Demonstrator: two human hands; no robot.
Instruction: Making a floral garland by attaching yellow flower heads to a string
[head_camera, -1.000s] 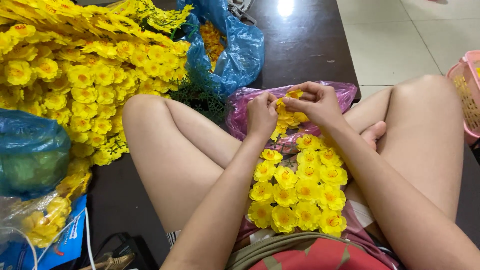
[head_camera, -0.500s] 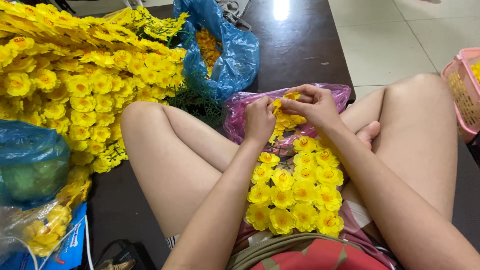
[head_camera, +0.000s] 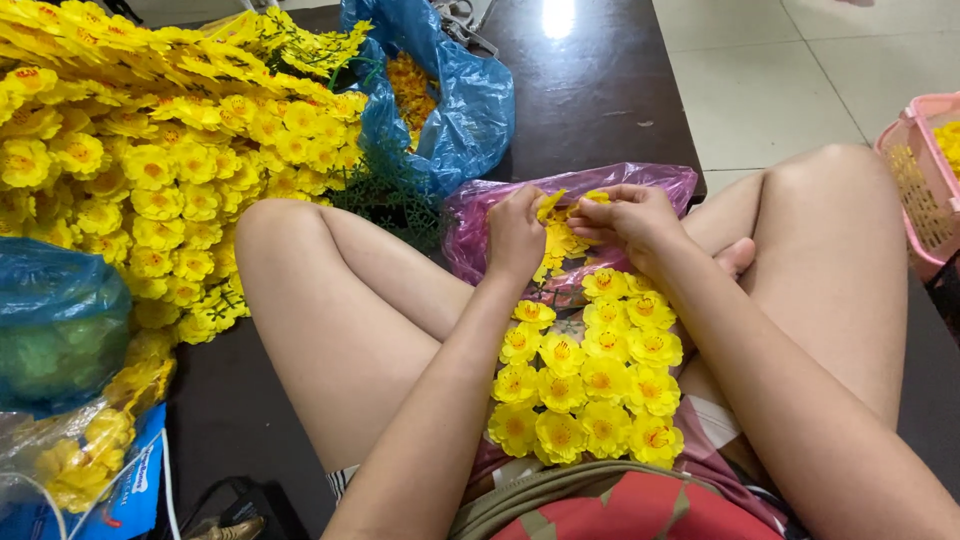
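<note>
Head view, steeply down, close.

Light: bright, even indoor light across the scene.
Glare: a white hotspot on the dark floor (head_camera: 557, 18), far beyond the fingers (head_camera: 598, 213).
Shadows: soft, pooled beneath the fingers among the yellow flowers (head_camera: 590, 375).
Focus: sharp at the fingers; no motion blur.
Edges: slight wide-angle stretch towards the corners.

A big heap of yellow flowers (head_camera: 150, 150) lies at the left, beside a blue plastic bag (head_camera: 470, 100); a pink basket (head_camera: 915, 180) stands at the right.
</note>
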